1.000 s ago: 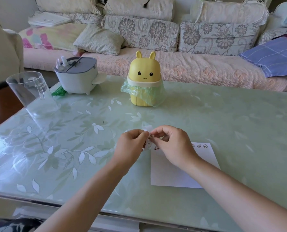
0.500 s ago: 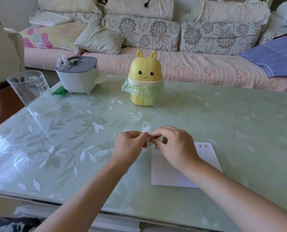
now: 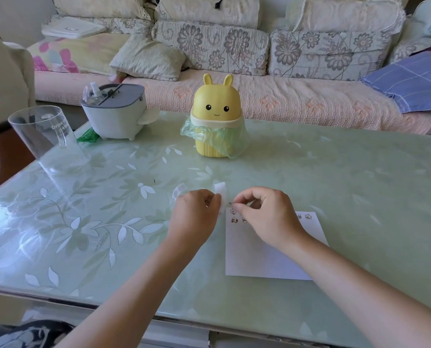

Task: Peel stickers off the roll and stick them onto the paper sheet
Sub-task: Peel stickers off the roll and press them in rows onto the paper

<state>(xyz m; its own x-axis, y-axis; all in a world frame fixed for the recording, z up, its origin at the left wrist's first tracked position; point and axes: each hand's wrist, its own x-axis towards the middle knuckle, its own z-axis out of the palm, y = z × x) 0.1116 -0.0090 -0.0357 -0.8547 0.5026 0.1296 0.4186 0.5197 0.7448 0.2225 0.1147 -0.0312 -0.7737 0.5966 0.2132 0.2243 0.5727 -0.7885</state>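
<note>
Pale green bench [image 3: 335, 177] with white leaf pattern; yellow bunny bin [image 3: 215, 106], green bag liner [image 3: 232, 140]; white paper sheet [image 3: 259, 257]; grey-white box [image 3: 114, 114]; floral beige sofa cushions [image 3: 209, 43]; blue checked cloth [image 3: 410, 81].

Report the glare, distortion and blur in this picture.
Head view: daylight glare whitens the glossy pale-green table top at left; the wide-angle lens bows its near edge; the white paper sheet is sharp, yet its tiny printed stickers are unreadable.
</note>
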